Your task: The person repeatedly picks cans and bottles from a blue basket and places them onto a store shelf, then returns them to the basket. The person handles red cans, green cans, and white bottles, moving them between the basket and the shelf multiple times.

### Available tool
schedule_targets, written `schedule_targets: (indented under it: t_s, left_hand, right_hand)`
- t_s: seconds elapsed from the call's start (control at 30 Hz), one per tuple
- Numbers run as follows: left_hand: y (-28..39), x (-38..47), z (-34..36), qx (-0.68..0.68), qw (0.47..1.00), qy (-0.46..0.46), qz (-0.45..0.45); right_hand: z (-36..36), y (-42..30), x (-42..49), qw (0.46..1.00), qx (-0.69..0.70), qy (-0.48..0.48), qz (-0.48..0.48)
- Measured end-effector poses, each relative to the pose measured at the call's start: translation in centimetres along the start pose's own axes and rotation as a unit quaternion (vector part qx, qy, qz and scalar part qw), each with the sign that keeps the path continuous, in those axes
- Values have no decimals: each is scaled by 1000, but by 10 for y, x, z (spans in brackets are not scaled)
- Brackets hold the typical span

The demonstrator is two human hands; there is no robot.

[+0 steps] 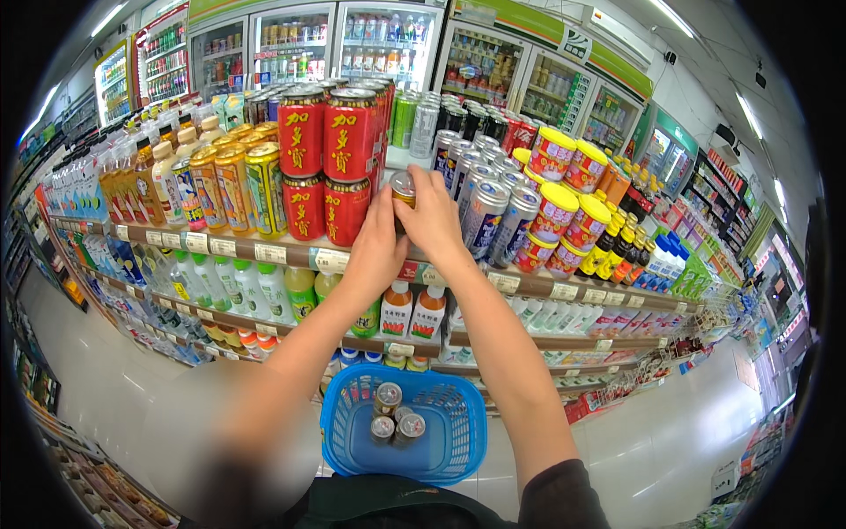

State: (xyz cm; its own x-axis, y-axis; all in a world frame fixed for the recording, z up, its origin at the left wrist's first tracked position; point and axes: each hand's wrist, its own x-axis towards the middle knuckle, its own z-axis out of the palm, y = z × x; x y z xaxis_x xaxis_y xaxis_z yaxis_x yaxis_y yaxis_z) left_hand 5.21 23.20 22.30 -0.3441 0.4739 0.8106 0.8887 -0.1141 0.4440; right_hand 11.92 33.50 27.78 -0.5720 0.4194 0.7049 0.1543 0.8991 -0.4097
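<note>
Both of my hands are at a gap in the top shelf, around one drink can (pixel 403 185) with a silver lid and a gold rim. My left hand (pixel 380 248) presses against the can's left side, close to the stacked red cans (pixel 347 142). From the right, my right hand (pixel 433 215) wraps round the same can, its fingers near the lid. The can's lower body is mostly hidden by my hands. Below, a blue plastic shopping basket (pixel 462 423) holds several upright cans (pixel 396 423) with silver lids.
Blue-and-silver cans (pixel 489 205) stand right of my hands, beside stacked tins with yellow lids (pixel 555 205). Yellow and orange cans (pixel 264 188) are to the left. Bottles (pixel 396 311) fill the shelf below. Glass-door drink fridges (pixel 390 46) line the back wall.
</note>
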Motion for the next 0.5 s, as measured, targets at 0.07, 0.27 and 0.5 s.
schedule_targets:
  t_s: [0.07, 0.27, 0.5]
  left_hand:
    - [-1, -1, -11, -34, 999, 18, -22]
    - [44, -39, -60, -111, 994, 3, -1]
    - [37, -170, -65, -99, 962, -205, -151]
  right_hand:
    - [-6, -17, -15, 996, 47, 46, -60]
    - [-65, -60, -83, 984, 75, 76, -146]
    - [-36, -34, -202, 976, 131, -175, 2]
